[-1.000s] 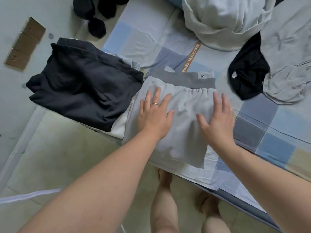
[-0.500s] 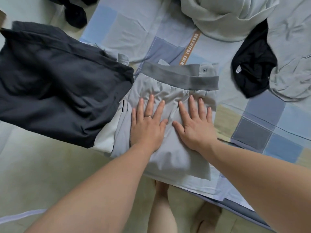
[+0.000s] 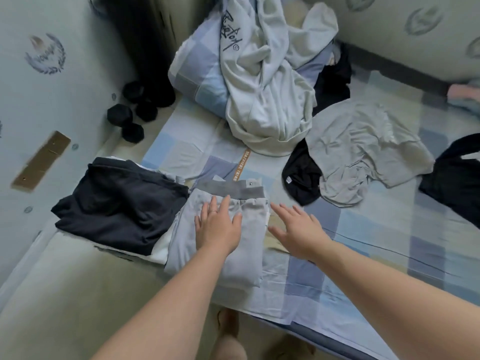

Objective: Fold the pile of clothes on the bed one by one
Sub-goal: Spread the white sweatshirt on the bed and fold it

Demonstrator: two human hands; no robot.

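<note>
Folded light grey shorts [image 3: 233, 266] with a darker waistband lie at the bed's near edge. My left hand [image 3: 217, 227] presses flat on them with straight fingers. To their right, my right hand [image 3: 296, 229] hovers open over the checked bedsheet [image 3: 363, 242], off the shorts. A folded dark garment [image 3: 117, 203] lies to the left of the shorts. Unfolded clothes lie further back: a pale hoodie [image 3: 262, 100], a grey T-shirt [image 3: 363, 146], a small black garment [image 3: 301, 175] and another black one [image 3: 457, 178] at the right edge.
Black dumbbells [image 3: 130, 118] sit on the floor between the wall and the bed. A checked pillow [image 3: 197, 68] lies under the hoodie. Pale floor and my legs [image 3: 228, 339] show below the bed's edge. A wall [image 3: 415, 29] runs behind the bed.
My right hand has lifted off the shorts and moved right over the sheet. My left hand stays pressed on them. The view has tilted up, showing more of the bed.
</note>
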